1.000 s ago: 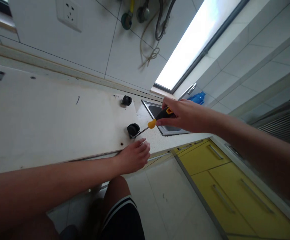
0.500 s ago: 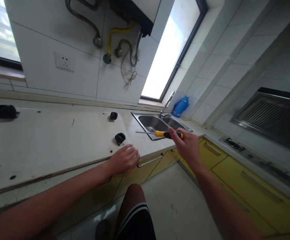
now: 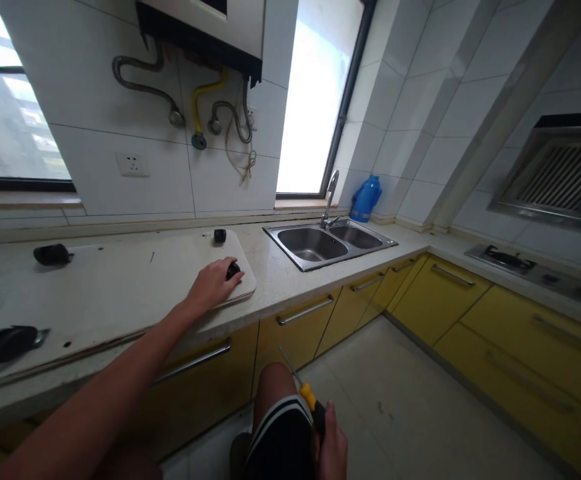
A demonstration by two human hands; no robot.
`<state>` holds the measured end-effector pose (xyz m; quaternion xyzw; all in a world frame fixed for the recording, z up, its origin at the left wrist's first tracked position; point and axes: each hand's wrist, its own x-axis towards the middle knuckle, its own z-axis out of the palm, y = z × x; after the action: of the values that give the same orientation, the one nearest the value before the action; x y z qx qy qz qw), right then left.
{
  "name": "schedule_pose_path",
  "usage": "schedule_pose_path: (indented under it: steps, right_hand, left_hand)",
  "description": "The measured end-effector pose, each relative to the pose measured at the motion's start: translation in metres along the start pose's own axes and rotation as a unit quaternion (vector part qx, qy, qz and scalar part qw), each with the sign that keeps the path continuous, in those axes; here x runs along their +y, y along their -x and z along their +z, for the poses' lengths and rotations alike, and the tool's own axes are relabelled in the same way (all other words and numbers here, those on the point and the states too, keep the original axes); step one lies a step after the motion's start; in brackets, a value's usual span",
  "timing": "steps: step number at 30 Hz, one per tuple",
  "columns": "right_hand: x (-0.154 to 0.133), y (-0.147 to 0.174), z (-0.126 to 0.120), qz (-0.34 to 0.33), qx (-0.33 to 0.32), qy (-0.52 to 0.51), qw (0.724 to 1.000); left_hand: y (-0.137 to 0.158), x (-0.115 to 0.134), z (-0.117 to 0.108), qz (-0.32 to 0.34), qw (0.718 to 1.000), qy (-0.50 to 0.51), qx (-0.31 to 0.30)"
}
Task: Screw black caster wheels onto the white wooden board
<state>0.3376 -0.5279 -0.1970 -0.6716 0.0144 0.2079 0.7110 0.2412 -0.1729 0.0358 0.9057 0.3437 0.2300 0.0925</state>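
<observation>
The left hand (image 3: 215,283) curls over a caster (image 3: 233,270) near the right end of a board (image 3: 120,287), fingers and thumb gripping it; the right hand (image 3: 333,447), low by the shorts (image 3: 283,443), wraps the handle of a screwdriver (image 3: 308,396), its shaft angled up before the yellow cabinets (image 3: 300,337); the board's near edge runs along the front of the surface (image 3: 280,280), while its right end stops short of the sink (image 3: 383,242), bare surface between; open floor (image 3: 400,400) spreads beyond the right hand; half a second earlier, the left hand lies beside the caster, and the screwdriver, now lowered, hangs level near the sink.
</observation>
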Motion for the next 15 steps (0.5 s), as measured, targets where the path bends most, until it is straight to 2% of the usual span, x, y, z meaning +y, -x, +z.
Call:
schedule_pose_path:
  steps: [2, 5, 15]
  right_hand:
    - [0.015, 0.002, -0.003, 0.045, -0.007, -0.010, 0.999]
    - [0.032, 0.003, -0.002, 0.077, -0.027, -0.020, 0.996]
    - [0.043, -0.003, -0.001, 0.092, -0.037, 0.010, 0.995]
  left_hand:
    - [0.000, 0.002, -0.002, 0.000, 1.000, -0.007, 0.001]
    - [0.003, 0.004, -0.003, 0.007, 1.000, -0.010, -0.010]
    - [0.011, 0.017, 0.002, 0.020, 1.000, -0.016, -0.017]
